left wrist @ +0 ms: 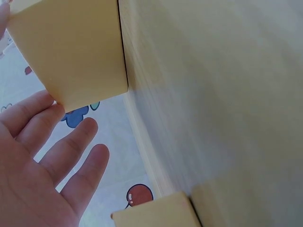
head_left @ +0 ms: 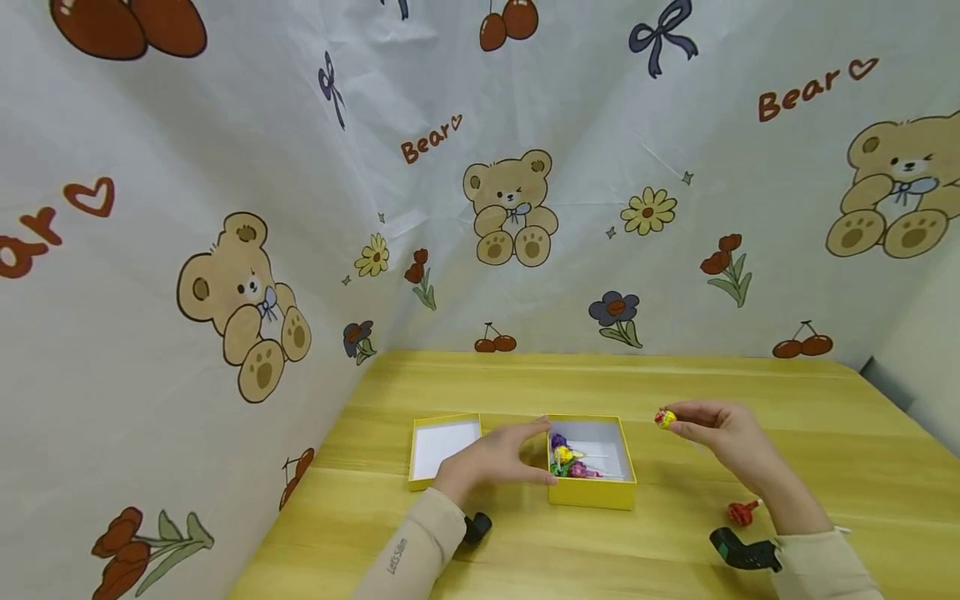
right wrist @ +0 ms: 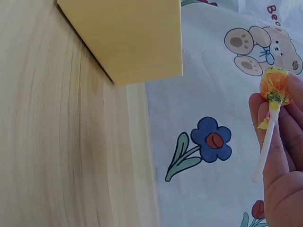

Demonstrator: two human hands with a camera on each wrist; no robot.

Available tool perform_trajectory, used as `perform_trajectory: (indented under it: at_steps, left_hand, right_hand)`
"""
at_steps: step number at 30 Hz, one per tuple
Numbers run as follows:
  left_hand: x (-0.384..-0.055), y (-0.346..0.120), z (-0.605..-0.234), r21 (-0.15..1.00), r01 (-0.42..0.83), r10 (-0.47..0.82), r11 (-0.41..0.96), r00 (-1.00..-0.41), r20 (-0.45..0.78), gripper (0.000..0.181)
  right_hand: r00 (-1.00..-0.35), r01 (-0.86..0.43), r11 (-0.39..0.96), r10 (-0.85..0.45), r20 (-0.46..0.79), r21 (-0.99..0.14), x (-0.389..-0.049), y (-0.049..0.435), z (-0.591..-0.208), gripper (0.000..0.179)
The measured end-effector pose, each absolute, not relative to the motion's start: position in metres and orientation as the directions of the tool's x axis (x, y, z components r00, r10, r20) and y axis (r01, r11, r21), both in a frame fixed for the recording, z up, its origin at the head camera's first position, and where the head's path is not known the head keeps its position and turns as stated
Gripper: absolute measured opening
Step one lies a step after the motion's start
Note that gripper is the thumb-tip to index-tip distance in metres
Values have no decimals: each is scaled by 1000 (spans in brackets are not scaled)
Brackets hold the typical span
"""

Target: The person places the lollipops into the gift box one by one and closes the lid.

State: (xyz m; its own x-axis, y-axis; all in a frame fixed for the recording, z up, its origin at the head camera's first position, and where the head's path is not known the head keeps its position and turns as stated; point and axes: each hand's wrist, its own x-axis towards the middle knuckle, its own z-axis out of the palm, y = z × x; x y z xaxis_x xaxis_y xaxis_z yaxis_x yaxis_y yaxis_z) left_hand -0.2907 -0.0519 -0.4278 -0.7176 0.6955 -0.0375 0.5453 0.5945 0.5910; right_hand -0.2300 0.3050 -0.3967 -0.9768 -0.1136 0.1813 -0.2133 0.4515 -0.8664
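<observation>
My left hand (head_left: 495, 454) holds the yellow box (head_left: 592, 493) at its left end, thumb by the front corner and fingertips by the back one. In the left wrist view the other fingers (left wrist: 80, 175) are spread beside the box wall. Inside the box, several wrapped lollipops (head_left: 567, 454) lie along the left side, white sticks pointing right. Right of the box, my right hand (head_left: 723, 433) pinches a lollipop (right wrist: 274, 85) by its yellow-and-red wrapped head. Its white stick hangs down in front of the palm in the right wrist view.
The box's lid (head_left: 446, 442) lies inside-up on the wooden table (head_left: 450, 379), left of the box. A red lollipop (head_left: 741, 512) lies near my right forearm. A white cloth (head_left: 577, 108) printed with bears hangs behind the table and along its left side.
</observation>
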Motion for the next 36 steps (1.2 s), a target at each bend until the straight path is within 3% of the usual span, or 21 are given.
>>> perform_trajectory:
  at_steps: [36]
  left_hand:
    - [-291, -54, -429, 574, 530, 675, 624, -736, -53, 92]
  right_hand:
    - [-962, -242, 380, -213, 170, -893, -250, 240, -396, 35]
